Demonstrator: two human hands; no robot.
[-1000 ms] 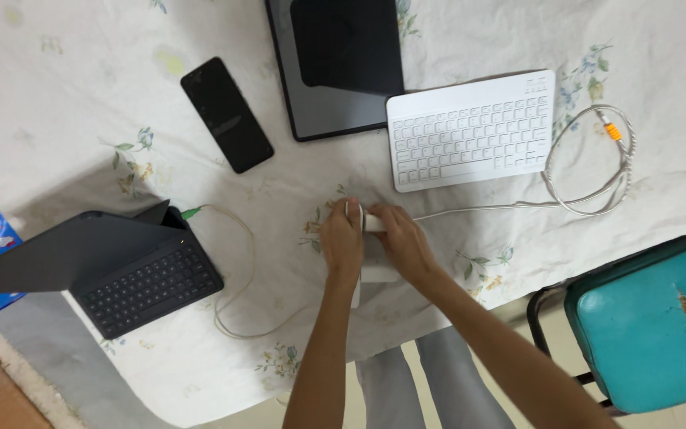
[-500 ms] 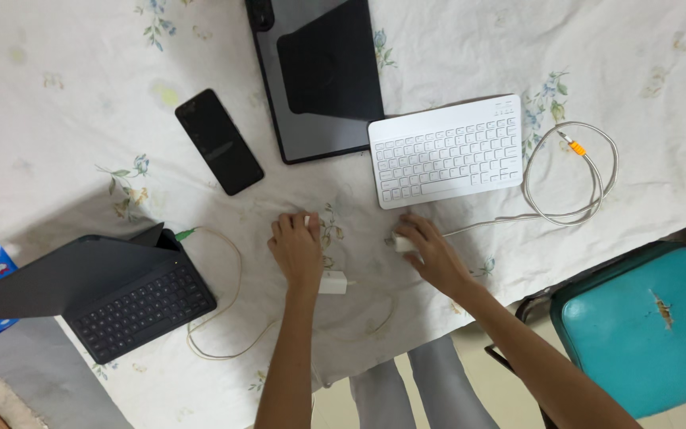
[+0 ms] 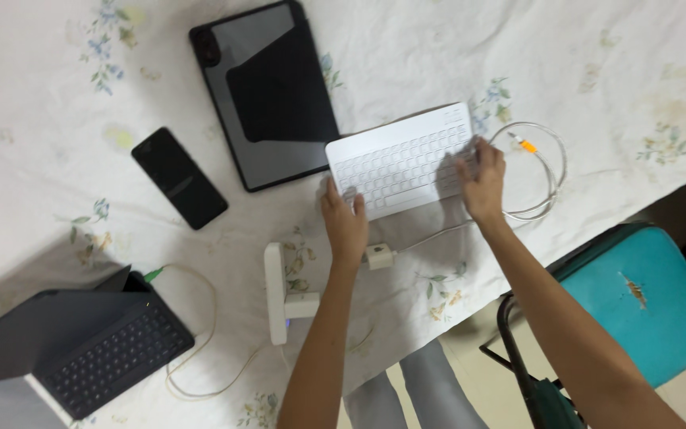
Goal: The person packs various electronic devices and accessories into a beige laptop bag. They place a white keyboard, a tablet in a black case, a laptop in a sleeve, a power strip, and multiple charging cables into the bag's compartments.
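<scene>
Gripping the keyboard (image 3: 402, 167) at both ends, the left hand (image 3: 344, 222) and right hand (image 3: 482, 179) steadied it. A charger (image 3: 379, 256) lay just beside the left wrist on the worktop (image 3: 613, 71).

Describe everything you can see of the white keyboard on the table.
The white keyboard is a slim, flat rectangle, plastic by its look, with rows of white keys. It lies face up and slanted on the floral tablecloth, beside the dark tablet case. The left hand touches its near-left corner; the right hand rests over its right end. A looped white cable lies just right.
</scene>
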